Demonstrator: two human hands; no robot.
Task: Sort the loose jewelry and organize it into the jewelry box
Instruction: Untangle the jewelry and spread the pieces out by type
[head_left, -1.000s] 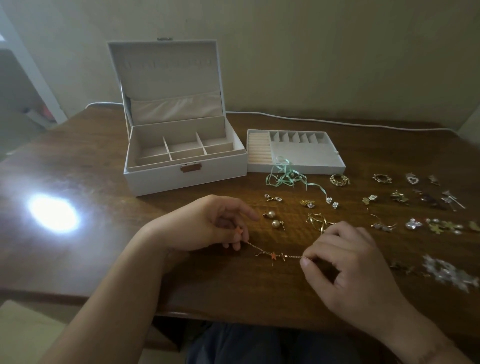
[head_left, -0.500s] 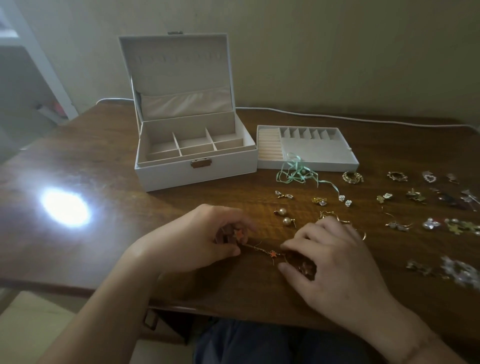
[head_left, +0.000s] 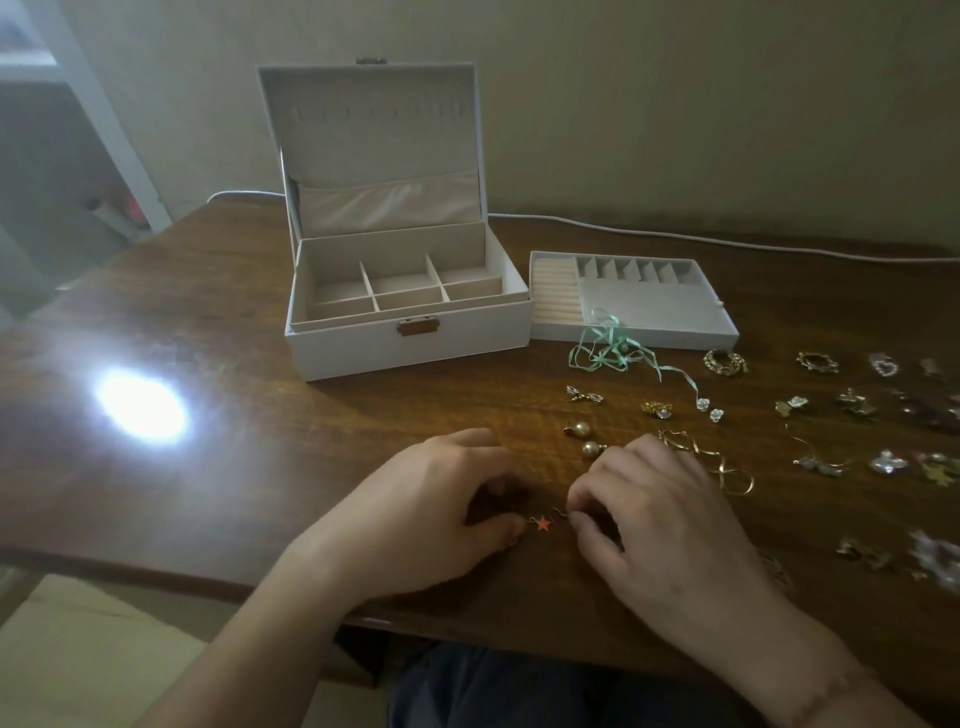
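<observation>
We note the star-charm chain lying on the wooden table near its front edge, long axis left–right between our hands. Left hand pinches its left end; right hand pinches the right end, fingers curled. The open jewelry box sits straight ahead, nearer the left hand.
</observation>
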